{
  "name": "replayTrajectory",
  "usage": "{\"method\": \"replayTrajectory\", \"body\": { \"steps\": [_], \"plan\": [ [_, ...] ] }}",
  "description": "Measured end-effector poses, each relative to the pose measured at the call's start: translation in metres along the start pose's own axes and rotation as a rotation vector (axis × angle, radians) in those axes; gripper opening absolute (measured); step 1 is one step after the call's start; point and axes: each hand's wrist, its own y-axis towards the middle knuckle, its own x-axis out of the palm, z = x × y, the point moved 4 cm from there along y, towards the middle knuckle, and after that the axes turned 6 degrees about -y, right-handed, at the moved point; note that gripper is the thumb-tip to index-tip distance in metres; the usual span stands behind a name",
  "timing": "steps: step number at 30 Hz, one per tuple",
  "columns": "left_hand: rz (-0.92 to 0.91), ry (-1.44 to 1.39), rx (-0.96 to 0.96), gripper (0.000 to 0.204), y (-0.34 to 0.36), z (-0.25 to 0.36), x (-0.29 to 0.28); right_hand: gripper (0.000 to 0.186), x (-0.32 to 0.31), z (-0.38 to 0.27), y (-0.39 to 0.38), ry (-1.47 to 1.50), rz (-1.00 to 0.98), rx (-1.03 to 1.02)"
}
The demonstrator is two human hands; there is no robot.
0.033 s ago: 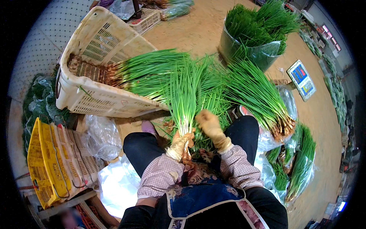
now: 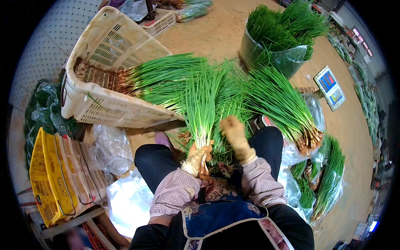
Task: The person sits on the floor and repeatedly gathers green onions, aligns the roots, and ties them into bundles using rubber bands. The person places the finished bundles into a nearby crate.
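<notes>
Here, left hand (image 2: 196,155) grips a green-onion bunch (image 2: 201,110) — long, green, rooty — right hand (image 2: 234,132) half-closed.

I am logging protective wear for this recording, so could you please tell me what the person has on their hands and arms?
Both the left hand and the right hand wear soiled, tan-yellow work gloves. Over each forearm is a loose sleeve cover of fine pink-and-white check, gathered at the wrist. A blue apron with pale edging shows below.

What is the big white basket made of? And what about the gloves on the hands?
The white basket looks like hard moulded plastic: its walls are a stiff, even lattice of small holes with a matt finish. The glove on the left hand and on the right hand seem to be soft tan cloth or coated fabric, creased and stained; which one is hard to tell.
</notes>
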Motion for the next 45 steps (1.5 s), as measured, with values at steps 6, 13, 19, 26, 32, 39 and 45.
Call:
{"method": "replayTrajectory", "body": {
  "steps": [6, 13, 19, 26, 32, 39, 45],
  "plan": [
    [0.136, 0.108, 0.166, 0.037, -0.001, 0.004, 0.005, 0.015, -0.093, 0.002, 0.038, 0.346, 0.259, -0.083],
    [0.207, 0.363, 0.234, 0.029, -0.001, 0.010, 0.018, 0.026, -0.023, 0.051, -0.008, -0.055, -0.362, 0.324],
    [0.210, 1.027, 0.445, 0.038, -0.001, 0.006, 0.000, 0.062, 0.040, -0.006, -0.023, -0.007, -0.574, 0.103],
    [-0.113, 1.269, 0.323, 0.078, -0.021, 0.024, 0.052, 0.044, 0.051, 0.037, -0.020, 0.673, -0.400, 0.397],
    [-0.223, 0.634, 0.439, 0.044, -0.012, 0.025, 0.042, 0.045, 0.022, 0.032, -0.020, 0.872, -0.524, 0.376],
    [-0.005, 0.185, 0.436, 0.018, -0.009, 0.028, 0.020, 0.050, 0.014, 0.031, -0.028, 0.896, -0.489, 0.385],
    [0.050, 0.273, 0.480, 0.028, -0.002, 0.055, 0.009, 0.057, 0.011, 0.038, -0.035, 0.793, -0.548, 0.373]
  ]
}}
